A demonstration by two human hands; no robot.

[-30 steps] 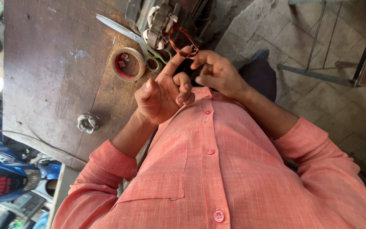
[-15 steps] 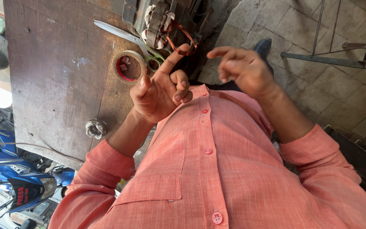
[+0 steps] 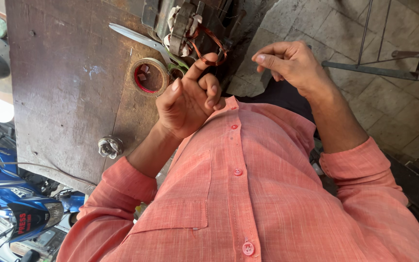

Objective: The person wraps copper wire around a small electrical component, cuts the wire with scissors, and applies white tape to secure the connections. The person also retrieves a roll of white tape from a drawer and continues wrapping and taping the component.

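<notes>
- Left hand [image 3: 187,99] is raised over the dark worn wooden workbench [image 3: 64,82], index finger up, other fingers curled; whether it pinches anything is hard to tell.
- Its fingertip sits at the loop of copper-coloured winding wire [image 3: 209,46] on the grey metal motor stator [image 3: 183,24], partly cut off at the top edge.
- Right hand [image 3: 292,63] hovers beside it, fingers loosely together, apparently empty.
- Roll of brownish tape [image 3: 150,76] lies just beside the left hand, by steel scissors [image 3: 139,39] whose handles are hidden.

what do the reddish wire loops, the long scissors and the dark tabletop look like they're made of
The reddish wire loops look like enamelled copper: thin, glossy, orange-brown strands. The long scissors have pale, shiny blades, probably steel, and handles that seem to be green plastic. The dark tabletop is dull brown, scuffed and stained; it could be worn wood or rusted sheet metal, hard to tell. The left hand is raised near the loops.
</notes>
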